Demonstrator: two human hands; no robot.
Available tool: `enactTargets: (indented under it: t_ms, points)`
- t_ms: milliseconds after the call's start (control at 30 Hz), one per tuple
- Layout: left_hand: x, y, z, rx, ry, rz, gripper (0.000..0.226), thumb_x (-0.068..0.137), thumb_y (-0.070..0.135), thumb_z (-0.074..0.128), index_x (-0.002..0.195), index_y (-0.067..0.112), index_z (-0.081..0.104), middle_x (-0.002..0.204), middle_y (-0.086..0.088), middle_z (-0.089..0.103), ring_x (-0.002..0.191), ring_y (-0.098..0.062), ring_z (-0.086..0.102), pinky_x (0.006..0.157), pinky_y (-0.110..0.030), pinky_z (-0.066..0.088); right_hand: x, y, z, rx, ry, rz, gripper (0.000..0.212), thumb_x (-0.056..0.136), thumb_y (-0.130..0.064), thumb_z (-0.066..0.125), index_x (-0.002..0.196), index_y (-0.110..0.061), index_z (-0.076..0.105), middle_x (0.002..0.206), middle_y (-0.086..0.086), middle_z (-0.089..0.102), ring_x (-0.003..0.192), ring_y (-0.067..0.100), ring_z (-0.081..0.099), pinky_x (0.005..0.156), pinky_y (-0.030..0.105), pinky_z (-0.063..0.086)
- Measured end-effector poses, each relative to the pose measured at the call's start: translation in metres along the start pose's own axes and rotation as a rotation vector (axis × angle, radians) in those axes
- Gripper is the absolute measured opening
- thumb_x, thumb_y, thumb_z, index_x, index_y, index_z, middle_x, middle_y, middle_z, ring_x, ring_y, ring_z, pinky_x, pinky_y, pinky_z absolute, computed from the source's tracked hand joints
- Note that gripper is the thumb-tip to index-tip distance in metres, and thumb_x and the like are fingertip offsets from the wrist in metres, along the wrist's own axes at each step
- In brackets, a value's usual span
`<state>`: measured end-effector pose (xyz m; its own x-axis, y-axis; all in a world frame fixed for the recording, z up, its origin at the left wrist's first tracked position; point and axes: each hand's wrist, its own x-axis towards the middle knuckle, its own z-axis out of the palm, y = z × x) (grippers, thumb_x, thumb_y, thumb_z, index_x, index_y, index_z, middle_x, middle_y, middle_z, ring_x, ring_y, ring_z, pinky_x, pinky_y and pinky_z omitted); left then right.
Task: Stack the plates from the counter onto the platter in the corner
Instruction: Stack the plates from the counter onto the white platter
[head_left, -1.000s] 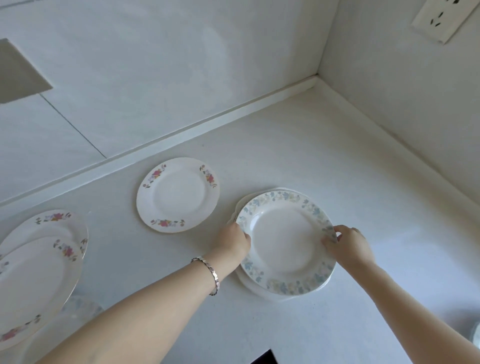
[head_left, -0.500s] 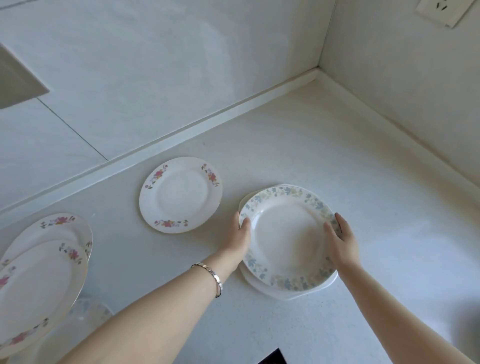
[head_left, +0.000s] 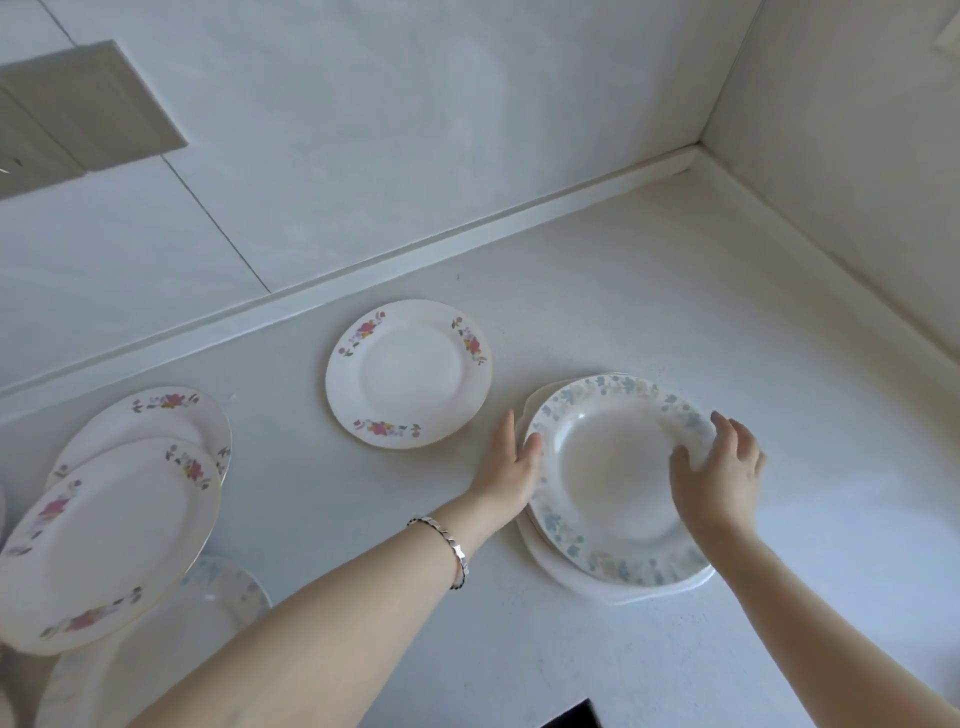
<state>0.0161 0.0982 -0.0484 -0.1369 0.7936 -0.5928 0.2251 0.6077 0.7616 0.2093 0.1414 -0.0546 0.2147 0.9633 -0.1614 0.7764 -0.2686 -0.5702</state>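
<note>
Underneath everything, a pale white table (head_left: 675, 291), meeting tiled walls at a corner. On it, short of that corner, a white wavy-edged platter (head_left: 623, 590). Lying flat on the platter and covering most of it, a round blue-flowered china plate (head_left: 613, 467). Far left of the platter, two overlapping pink-flowered plates (head_left: 104, 540), the nearer one tilted, with a bluish plate (head_left: 218, 587) half hidden below them. Just left of the platter and apart from it, a smaller gold-edged pink-flowered plate (head_left: 410, 371). At the platter's left side, the left hand (head_left: 511, 470), fingers straight and relaxed, thumb touching the blue-flowered rim. At the platter's right side, the right hand (head_left: 719, 478), slightly blurred, fingers curled over that rim, thumb on the plate's inner face. On the left wrist, a silver bracelet (head_left: 447, 545).
</note>
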Motion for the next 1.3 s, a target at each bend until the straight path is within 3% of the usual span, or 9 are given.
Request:
enactTargets:
  t_ms: [100, 200, 267, 400, 533, 700, 867, 1033, 1300]
  points:
    - [-0.004, -0.016, -0.04, 0.059, 0.107, -0.049, 0.045, 0.098, 0.028, 0.037, 0.14, 0.011, 0.038, 0.146, -0.007, 0.042, 0.135, -0.02, 0.04, 0.107, -0.028, 0.031, -0.019, -0.056, 0.017, 0.135, -0.11, -0.219, 0.034, 0.089, -0.01, 0.052, 0.123, -0.008, 0.055, 0.123, 0.008, 0.052, 0.115, 0.023, 0.049, 0.089, 0.026, 0.041]
    - [-0.012, -0.038, -0.09, 0.136, 0.167, -0.057, 0.017, 0.09, 0.012, 0.043, 0.08, 0.011, 0.057, 0.081, -0.012, 0.055, 0.077, -0.021, 0.05, 0.068, -0.028, 0.037, -0.03, -0.123, 0.057, 0.482, -0.487, 0.018, 0.013, 0.086, -0.003, 0.052, 0.09, -0.01, 0.063, 0.079, 0.005, 0.058, 0.077, 0.02, 0.055, 0.069, 0.022, 0.046]
    - [-0.022, -0.053, -0.125, 0.133, 0.226, -0.086, 0.014, 0.081, 0.018, 0.045, 0.071, 0.012, 0.053, 0.073, -0.011, 0.052, 0.07, -0.019, 0.046, 0.064, -0.027, 0.034, -0.037, -0.158, 0.092, 0.562, -0.638, 0.281, 0.005, 0.084, -0.01, 0.058, 0.081, -0.012, 0.056, 0.069, 0.005, 0.048, 0.061, 0.02, 0.047, 0.057, 0.026, 0.042]
    - [-0.035, -0.084, -0.18, 0.039, 0.409, -0.176, 0.017, 0.068, 0.023, 0.044, 0.072, 0.012, 0.055, 0.074, -0.012, 0.056, 0.071, -0.02, 0.05, 0.069, -0.028, 0.036, -0.044, -0.188, 0.142, 0.612, -0.696, 0.681, 0.046, 0.09, -0.02, 0.056, 0.133, -0.012, 0.041, 0.123, 0.01, 0.053, 0.109, 0.03, 0.055, 0.084, 0.037, 0.047]
    - [-0.043, -0.103, -0.202, -0.162, 0.472, -0.24, 0.016, 0.055, 0.018, 0.036, 0.059, 0.015, 0.051, 0.07, -0.011, 0.05, 0.072, -0.021, 0.045, 0.071, -0.03, 0.033, -0.039, -0.189, 0.162, 0.776, -0.558, 0.806, 0.047, 0.088, -0.01, 0.059, 0.133, -0.006, 0.046, 0.126, 0.013, 0.058, 0.113, 0.031, 0.059, 0.092, 0.042, 0.051]
    - [-0.05, -0.1, -0.211, -0.219, 0.458, -0.261, 0.017, 0.071, 0.02, 0.04, 0.058, 0.015, 0.05, 0.073, -0.013, 0.055, 0.075, -0.022, 0.05, 0.059, -0.024, 0.032, -0.04, -0.187, 0.16, 0.86, -0.526, 0.661, 0.032, 0.089, 0.005, 0.051, 0.121, 0.001, 0.051, 0.114, 0.02, 0.061, 0.089, 0.032, 0.063, 0.082, 0.043, 0.053]
    - [-0.046, -0.088, -0.198, -0.358, 0.413, -0.26, 0.021, 0.093, 0.007, 0.04, 0.077, 0.012, 0.052, 0.079, -0.008, 0.055, 0.071, -0.02, 0.057, 0.06, -0.024, 0.039, -0.034, -0.182, 0.115, 0.776, -0.512, 0.455, 0.016, 0.084, 0.009, 0.057, 0.076, -0.003, 0.051, 0.075, 0.013, 0.06, 0.064, 0.025, 0.061, 0.06, 0.037, 0.06]
    - [-0.052, -0.055, -0.16, -0.587, 0.373, -0.158, 0.017, 0.097, 0.024, 0.042, 0.103, 0.012, 0.051, 0.089, -0.007, 0.058, 0.072, -0.021, 0.061, 0.056, -0.027, 0.052, -0.04, -0.134, 0.037, 0.794, -0.657, 0.344, 0.014, 0.085, 0.006, 0.055, 0.076, -0.005, 0.056, 0.071, 0.01, 0.066, 0.059, 0.023, 0.066, 0.051, 0.028, 0.057]
    - [-0.049, -0.029, -0.052, -0.07, 0.108, -0.082, 0.008, 0.088, 0.015, 0.051, 0.081, 0.014, 0.048, 0.081, -0.004, 0.061, 0.056, -0.019, 0.06, 0.051, -0.028, 0.055, -0.031, -0.019, -0.054, 0.534, -0.37, 0.171, 0.018, 0.086, 0.002, 0.056, 0.097, -0.009, 0.065, 0.065, 0.002, 0.071, 0.058, 0.019, 0.067, 0.058, 0.03, 0.059]
